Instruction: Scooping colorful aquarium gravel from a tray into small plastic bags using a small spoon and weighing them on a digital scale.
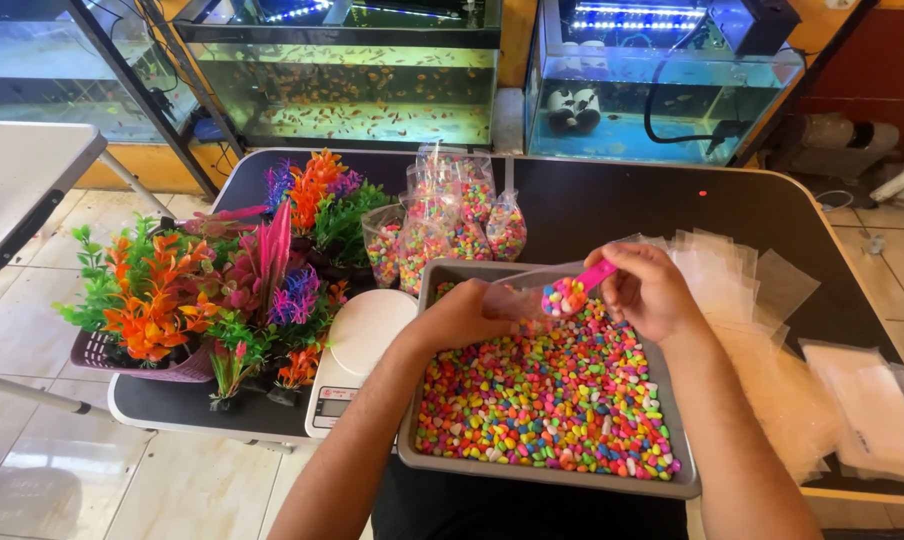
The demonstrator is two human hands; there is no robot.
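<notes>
Near the middle of the frame, the right hand [647, 292] grips a small pink scoop [575, 288] by its handle, with the fingers curled tight around it. The scoop sticks out to the left of the fingers, and its cup is full of little colored pebbles. Just left of the scoop, the left hand [464, 316] pinches a small clear bag [528, 290] between thumb and fingers, and the bag stretches from those fingers toward the scoop. The cup of the scoop sits right at the bag, but you cannot tell if it is inside the bag's mouth or only touching it. Both hands hang over a gray tray [548, 474] in the lower middle of the frame, and the tray is filled with bright pebbles [547, 405] in pink, green, yellow, orange and blue. Left of the tray, touching its side, stands a white kitchen scale [357, 350]. Farther left is a bunch of plastic water plants [207, 285] in orange, green, pink and purple. Above the tray, several filled pebble bags [442, 220] stand together on the dark table [612, 200]. On the right side lies a pile of flat empty clear bags [772, 330]. Along the top of the frame are glass fish tanks [352, 85].
</notes>
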